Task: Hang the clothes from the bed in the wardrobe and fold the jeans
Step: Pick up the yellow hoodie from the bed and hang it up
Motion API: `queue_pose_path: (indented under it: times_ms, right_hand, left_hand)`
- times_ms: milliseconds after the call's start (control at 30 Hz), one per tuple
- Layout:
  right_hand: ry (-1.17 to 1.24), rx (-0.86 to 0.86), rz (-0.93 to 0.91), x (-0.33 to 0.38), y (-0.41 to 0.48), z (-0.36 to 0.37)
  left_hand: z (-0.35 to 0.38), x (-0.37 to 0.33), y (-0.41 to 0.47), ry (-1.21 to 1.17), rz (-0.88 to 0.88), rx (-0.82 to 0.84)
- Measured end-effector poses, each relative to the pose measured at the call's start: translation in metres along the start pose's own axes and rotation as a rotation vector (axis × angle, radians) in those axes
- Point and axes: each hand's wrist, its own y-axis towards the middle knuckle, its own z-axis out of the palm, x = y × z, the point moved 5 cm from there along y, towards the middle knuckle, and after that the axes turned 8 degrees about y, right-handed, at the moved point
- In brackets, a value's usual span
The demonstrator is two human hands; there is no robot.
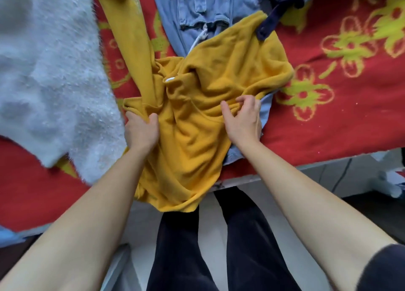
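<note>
Left grip (141, 130), right grip (243, 119) on yellow hoodie (192, 141), hood (241, 49) away

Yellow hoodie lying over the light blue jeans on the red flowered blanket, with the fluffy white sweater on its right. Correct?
Not quite. The head view shows the fluffy white sweater on the left of the yellow hoodie, not the right. The hoodie does lie over the light blue jeans on the red flowered blanket.
</note>
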Motion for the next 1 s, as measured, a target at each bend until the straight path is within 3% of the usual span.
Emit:
queue_pose_path:
  times_ms: [100,200,267,333,400,467,567,633,767,833,933,1000]
  right_hand:
    - [-0.053,-0.168,0.056,0.024,0.034,-0.006]
    - [-0.118,-0.021,0.313,0.022,0.060,0.001]
    - [-0.152,0.134,0.251,0.023,0.063,0.009]
    - [-0.196,0.271,0.058,0.028,0.049,0.014]
    - [-0.224,0.423,-0.046,0.013,0.025,0.019]
    - [-0.198,0.538,-0.062,-0.012,-0.003,0.016]
    - [-0.116,0.584,-0.037,-0.046,-0.039,0.007]
    - [-0.045,0.550,0.084,-0.060,-0.050,0.004]
    - [0.211,0.478,0.378,-0.061,-0.046,0.001]
    - [0.351,0.496,0.476,-0.052,-0.047,0.003]
    - [0.125,0.585,0.413,-0.035,-0.054,0.011]
    - [-0.048,0.545,0.392,-0.028,-0.054,0.016]
  left_hand:
    - [-0.004,0.014,0.000,0.007,0.026,0.088]
    - [-0.009,0.030,-0.006,0.048,-0.116,0.154]
    - [-0.020,0.023,-0.011,0.097,-0.109,0.016]
    - [-0.033,-0.005,-0.015,0.086,0.072,-0.200]
    - [-0.039,-0.045,-0.015,-0.002,0.316,-0.303]
    - [-0.030,-0.084,-0.010,-0.080,0.467,-0.232]
    - [0.005,-0.124,-0.004,-0.135,0.477,0.118]
    - [0.031,-0.126,-0.013,-0.070,0.469,0.334]
    - [0.051,-0.080,-0.044,0.297,0.541,0.339]
    - [0.052,-0.054,-0.050,0.311,0.511,0.368]
    - [0.042,-0.036,-0.043,0.190,0.413,0.458]
    - [0.032,-0.034,-0.038,0.147,0.378,0.490]
